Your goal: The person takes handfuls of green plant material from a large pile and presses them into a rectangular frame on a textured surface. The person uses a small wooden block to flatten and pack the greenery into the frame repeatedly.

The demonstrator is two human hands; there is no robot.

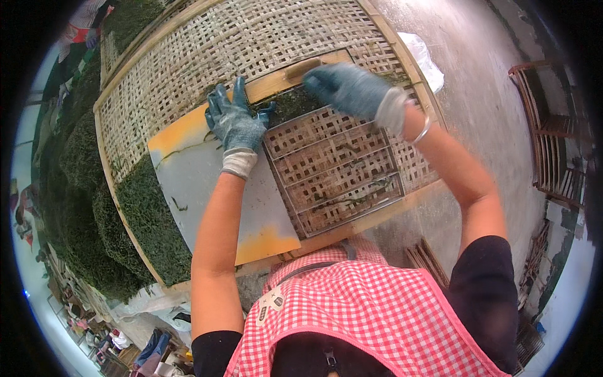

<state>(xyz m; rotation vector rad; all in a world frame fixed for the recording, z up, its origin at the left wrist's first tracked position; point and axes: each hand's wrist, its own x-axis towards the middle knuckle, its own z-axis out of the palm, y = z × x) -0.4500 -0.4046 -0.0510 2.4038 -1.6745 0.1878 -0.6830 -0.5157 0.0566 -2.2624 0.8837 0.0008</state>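
Note:
A framed woven bamboo tray (226, 37) lies before me. On it rests a rectangular frame divided by thin bars (337, 155), with dark green plant strands packed in its far strip (294, 103). My left hand (238, 120), in a blue-grey glove, has its fingers spread at the frame's far left corner, over a grey board with yellow corners (216, 198). Beyond the strip lies a wooden bar (273, 88) with a rounded wooden piece (303, 69) on it. My right hand (351, 89), gloved and blurred, is at the strip's right part; its fingers are partly hidden.
Dark green plant material (150, 212) covers the tray's left side, with large heaps (75, 226) beyond its edge. A white plastic bag (421, 61) is at the far right of the tray. Wooden racks (556, 136) stand on the right. Another person (82, 33) is at the far left.

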